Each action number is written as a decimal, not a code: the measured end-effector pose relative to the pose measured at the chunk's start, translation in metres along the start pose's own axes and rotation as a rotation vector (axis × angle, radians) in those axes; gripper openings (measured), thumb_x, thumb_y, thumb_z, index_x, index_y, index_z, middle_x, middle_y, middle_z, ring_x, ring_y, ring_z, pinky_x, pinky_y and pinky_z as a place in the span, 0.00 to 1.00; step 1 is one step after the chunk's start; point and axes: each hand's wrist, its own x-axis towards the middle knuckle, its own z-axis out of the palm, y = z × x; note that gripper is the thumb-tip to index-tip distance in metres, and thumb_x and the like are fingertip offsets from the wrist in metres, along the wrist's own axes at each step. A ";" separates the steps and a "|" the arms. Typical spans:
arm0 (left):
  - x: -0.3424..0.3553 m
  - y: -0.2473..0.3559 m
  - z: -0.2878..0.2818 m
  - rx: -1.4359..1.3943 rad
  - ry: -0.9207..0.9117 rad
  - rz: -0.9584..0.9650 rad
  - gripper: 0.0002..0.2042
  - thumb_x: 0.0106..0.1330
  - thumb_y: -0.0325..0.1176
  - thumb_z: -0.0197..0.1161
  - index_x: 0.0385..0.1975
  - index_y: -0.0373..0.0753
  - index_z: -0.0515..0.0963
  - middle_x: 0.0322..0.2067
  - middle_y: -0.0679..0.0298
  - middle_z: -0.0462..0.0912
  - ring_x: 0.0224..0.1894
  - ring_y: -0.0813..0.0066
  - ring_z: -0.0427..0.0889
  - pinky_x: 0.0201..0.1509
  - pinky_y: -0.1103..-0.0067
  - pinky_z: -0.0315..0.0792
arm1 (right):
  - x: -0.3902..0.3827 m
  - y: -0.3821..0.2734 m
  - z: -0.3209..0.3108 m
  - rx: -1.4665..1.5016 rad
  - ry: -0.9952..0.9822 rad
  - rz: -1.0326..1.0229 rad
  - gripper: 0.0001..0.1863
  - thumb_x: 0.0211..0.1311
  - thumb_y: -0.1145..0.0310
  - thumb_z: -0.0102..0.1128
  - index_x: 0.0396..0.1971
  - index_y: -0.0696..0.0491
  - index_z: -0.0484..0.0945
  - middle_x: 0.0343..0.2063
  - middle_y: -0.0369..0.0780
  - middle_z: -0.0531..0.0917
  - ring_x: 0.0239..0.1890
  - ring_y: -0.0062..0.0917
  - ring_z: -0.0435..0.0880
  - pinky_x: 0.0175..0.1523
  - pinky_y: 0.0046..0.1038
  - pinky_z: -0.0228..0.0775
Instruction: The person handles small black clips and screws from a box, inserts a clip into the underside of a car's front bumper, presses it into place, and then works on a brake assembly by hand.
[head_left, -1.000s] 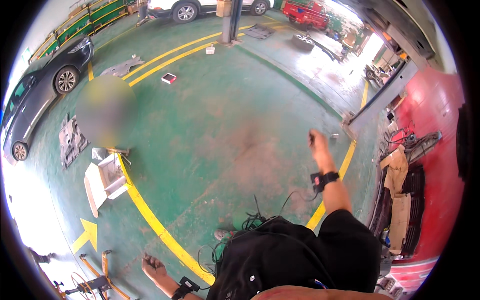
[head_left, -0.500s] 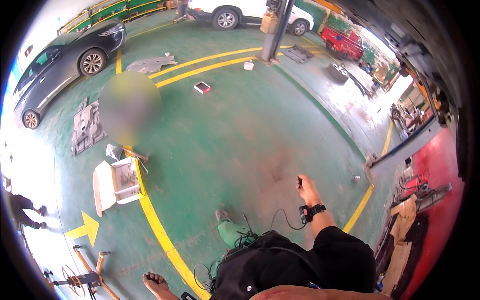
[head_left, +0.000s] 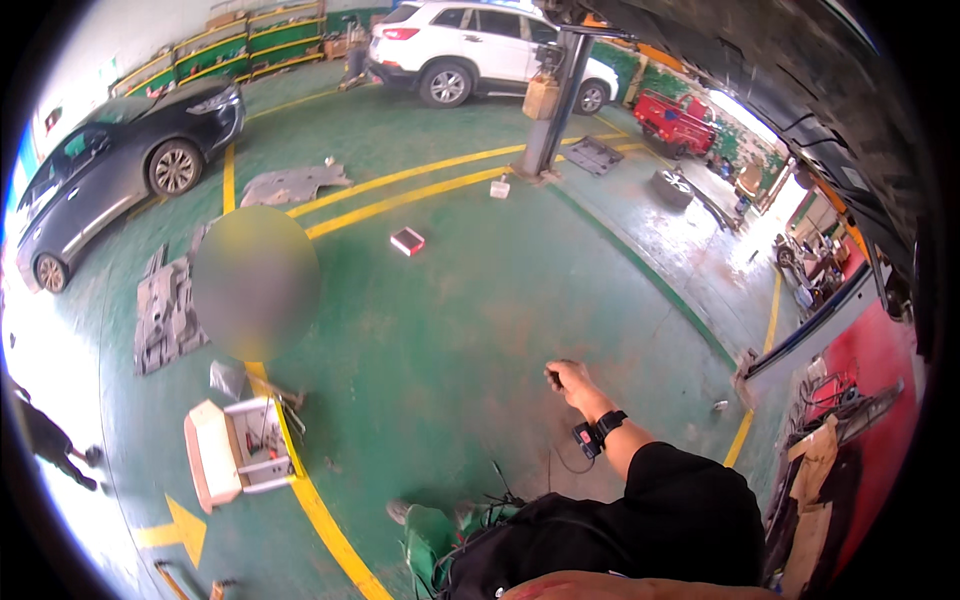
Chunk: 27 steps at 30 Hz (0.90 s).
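My right hand (head_left: 570,378) reaches forward above the green floor (head_left: 450,330), its fingers curled closed. Whether anything is inside those fingers I cannot make out. Around the right wrist sits a black strap with a small dark device (head_left: 588,438), and a thin cable hangs below it. My left hand is out of view. Ahead of the right hand, a small red-and-white box (head_left: 408,241) lies on the floor. Further left, an open cardboard box (head_left: 207,455) holds tools, with a clear plastic bag (head_left: 227,378) beside it.
A dark car (head_left: 120,185) stands at left, a white car (head_left: 480,50) at the back. Grey panels (head_left: 165,310) lie near the dark car. A lift post (head_left: 552,110) rises ahead; a raised vehicle hangs upper right. A person's legs (head_left: 65,455) show at far left. A blurred patch hides part of the floor.
The view has tilted upward, so floor things sit lower in the picture. My right hand has swung left and inward. My left hand has dropped out of view.
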 end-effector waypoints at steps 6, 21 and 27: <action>0.038 0.094 0.112 0.078 -0.146 0.065 0.10 0.69 0.34 0.51 0.22 0.48 0.68 0.17 0.75 0.64 0.15 0.82 0.62 0.15 0.83 0.57 | 0.026 -0.027 0.058 0.001 0.032 -0.024 0.06 0.65 0.70 0.60 0.31 0.57 0.79 0.24 0.37 0.81 0.21 0.19 0.76 0.24 0.23 0.67; 0.104 0.258 0.229 0.217 -0.307 0.116 0.12 0.70 0.34 0.51 0.21 0.48 0.68 0.17 0.73 0.64 0.18 0.80 0.64 0.20 0.81 0.59 | -0.015 -0.281 0.171 -0.127 0.231 -0.807 0.14 0.70 0.62 0.56 0.29 0.57 0.78 0.21 0.35 0.81 0.23 0.15 0.75 0.29 0.21 0.66; 0.099 0.257 0.249 0.257 -0.316 0.096 0.12 0.71 0.33 0.51 0.21 0.48 0.68 0.17 0.73 0.64 0.20 0.79 0.65 0.22 0.80 0.60 | -0.038 -0.425 0.181 -0.365 0.318 -1.223 0.19 0.73 0.57 0.56 0.29 0.58 0.79 0.20 0.34 0.81 0.21 0.14 0.74 0.27 0.20 0.66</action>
